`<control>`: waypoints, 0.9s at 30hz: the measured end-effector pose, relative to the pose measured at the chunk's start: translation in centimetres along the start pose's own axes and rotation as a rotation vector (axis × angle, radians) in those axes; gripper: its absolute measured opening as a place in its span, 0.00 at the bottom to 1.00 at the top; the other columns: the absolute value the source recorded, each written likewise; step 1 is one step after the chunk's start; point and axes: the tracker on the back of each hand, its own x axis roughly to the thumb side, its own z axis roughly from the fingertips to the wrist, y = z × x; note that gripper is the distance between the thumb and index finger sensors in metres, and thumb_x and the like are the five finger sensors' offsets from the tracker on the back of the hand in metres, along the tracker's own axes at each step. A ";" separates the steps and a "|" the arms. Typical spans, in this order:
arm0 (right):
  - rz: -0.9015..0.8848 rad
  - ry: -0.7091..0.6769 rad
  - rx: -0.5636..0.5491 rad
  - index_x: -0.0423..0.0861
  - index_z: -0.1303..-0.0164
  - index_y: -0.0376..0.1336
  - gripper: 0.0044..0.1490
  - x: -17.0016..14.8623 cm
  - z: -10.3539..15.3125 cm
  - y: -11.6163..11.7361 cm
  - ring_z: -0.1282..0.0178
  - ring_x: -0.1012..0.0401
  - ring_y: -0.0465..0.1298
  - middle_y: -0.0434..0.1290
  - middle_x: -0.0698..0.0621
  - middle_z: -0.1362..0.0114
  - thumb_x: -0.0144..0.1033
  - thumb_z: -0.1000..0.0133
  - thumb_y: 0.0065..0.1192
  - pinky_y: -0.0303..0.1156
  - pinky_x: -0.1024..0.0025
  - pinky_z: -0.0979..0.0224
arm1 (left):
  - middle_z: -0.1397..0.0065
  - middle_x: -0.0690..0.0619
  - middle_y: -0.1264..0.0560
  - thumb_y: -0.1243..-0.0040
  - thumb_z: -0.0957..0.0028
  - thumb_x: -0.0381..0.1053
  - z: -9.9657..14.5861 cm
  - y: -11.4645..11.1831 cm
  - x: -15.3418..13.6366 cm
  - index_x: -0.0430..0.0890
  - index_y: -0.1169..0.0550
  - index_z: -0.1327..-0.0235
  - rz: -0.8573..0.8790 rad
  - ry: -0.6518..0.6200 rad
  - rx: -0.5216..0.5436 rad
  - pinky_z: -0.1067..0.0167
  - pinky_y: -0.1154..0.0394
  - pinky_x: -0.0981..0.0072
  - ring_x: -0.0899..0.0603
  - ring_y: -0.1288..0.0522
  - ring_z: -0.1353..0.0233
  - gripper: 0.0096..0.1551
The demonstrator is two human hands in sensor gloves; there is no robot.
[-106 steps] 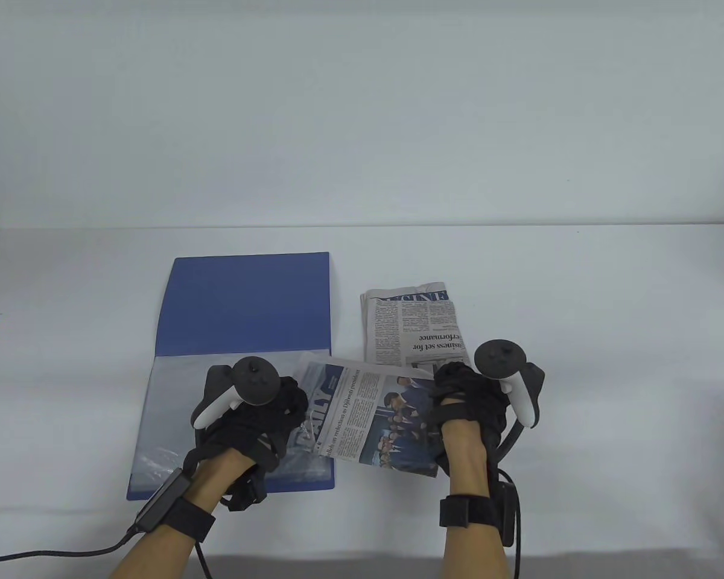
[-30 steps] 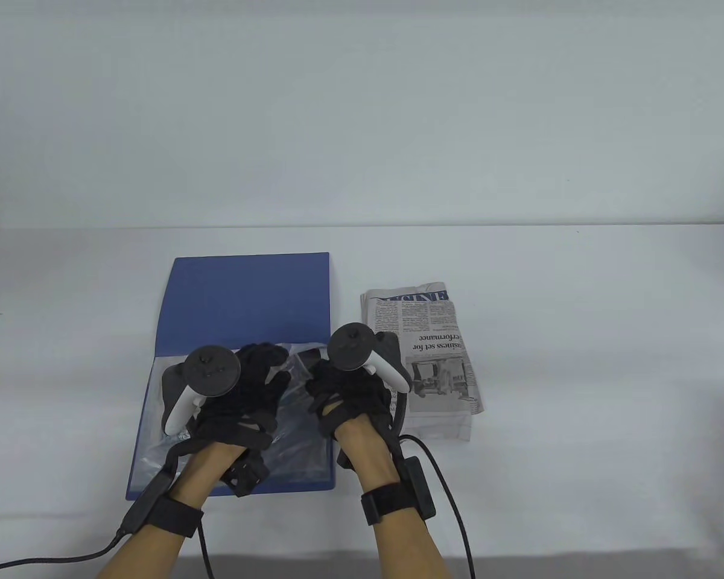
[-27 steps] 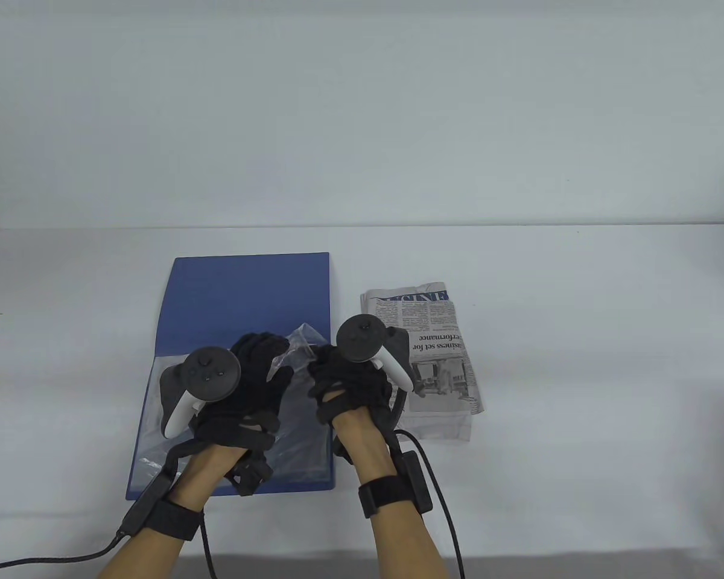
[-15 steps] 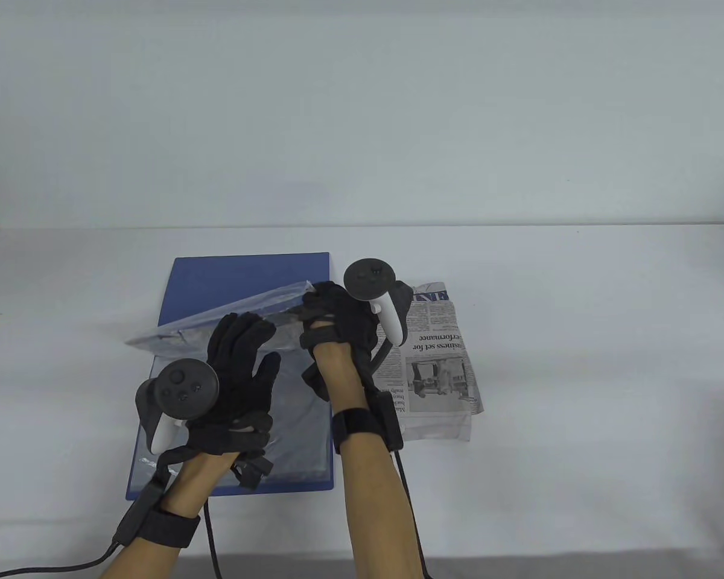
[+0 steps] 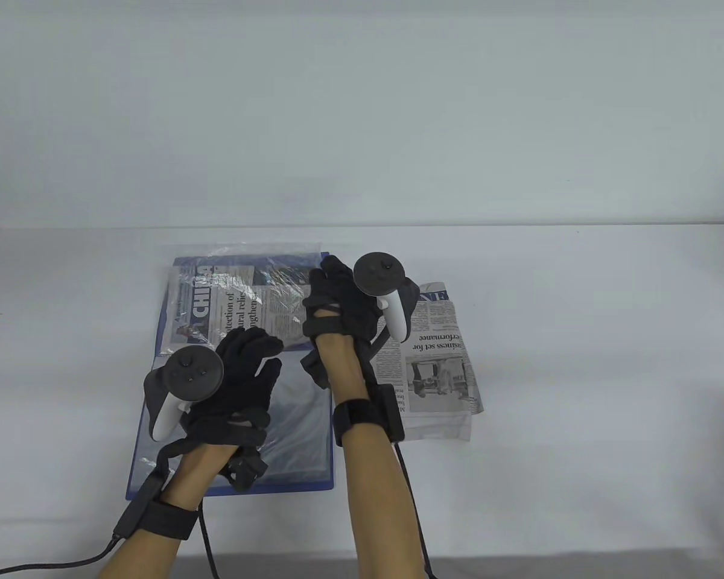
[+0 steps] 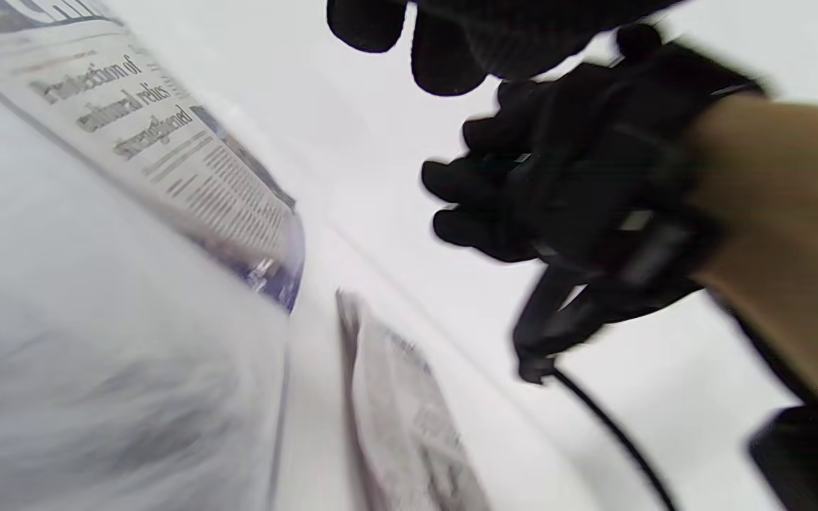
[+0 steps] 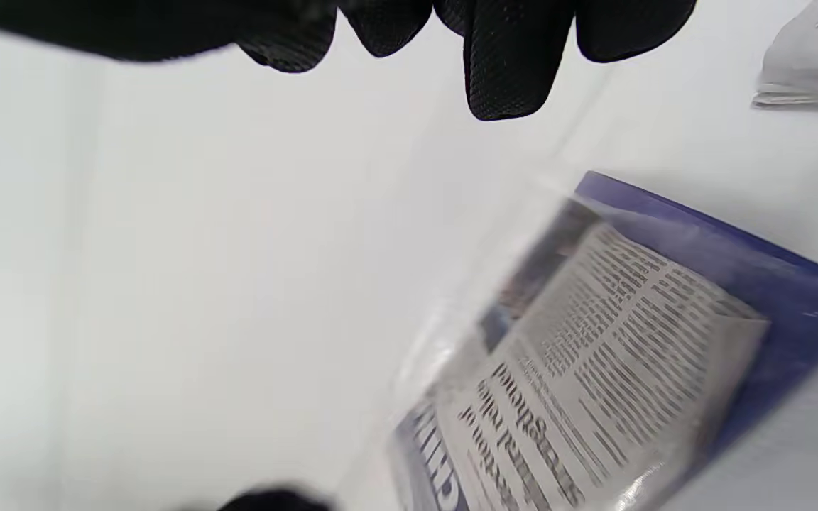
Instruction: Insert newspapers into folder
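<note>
A blue folder [image 5: 148, 449] lies open on the white table. A clear sleeve with a folded newspaper [image 5: 235, 301] inside lies turned over on the folder's far cover; it also shows in the right wrist view [image 7: 593, 369] and the left wrist view [image 6: 167, 156]. My right hand [image 5: 321, 276] hovers at that sleeve's right edge, fingers [image 7: 515, 78] apart with nothing seen between them. My left hand [image 5: 259, 353] rests flat with spread fingers on the near clear sleeves [image 5: 301, 422]. A stack of folded newspapers [image 5: 440, 362] lies right of the folder.
The glove cables [image 5: 410, 494] trail off the near table edge. The newspaper stack also shows in the left wrist view [image 6: 402, 411] and the right wrist view [image 7: 814, 64]. White table surface [image 5: 579, 332] extends to the right and behind.
My right hand lifted the sleeve holding the newspaper by its right corner and turned it over onto the far cover. My left hand stayed on the near sleeves, shifting slightly left.
</note>
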 end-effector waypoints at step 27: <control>0.103 0.014 0.290 0.30 0.21 0.50 0.37 -8.3 8.4 1.4 0.27 0.37 0.63 0.47 0.28 0.22 0.40 0.32 0.50 0.52 0.31 0.30 | 0.08 0.57 0.57 0.40 0.36 0.57 -3.1 -7.4 -2.2 0.60 0.31 0.32 -0.488 0.311 -0.473 0.11 0.55 0.40 0.39 0.60 0.08 0.21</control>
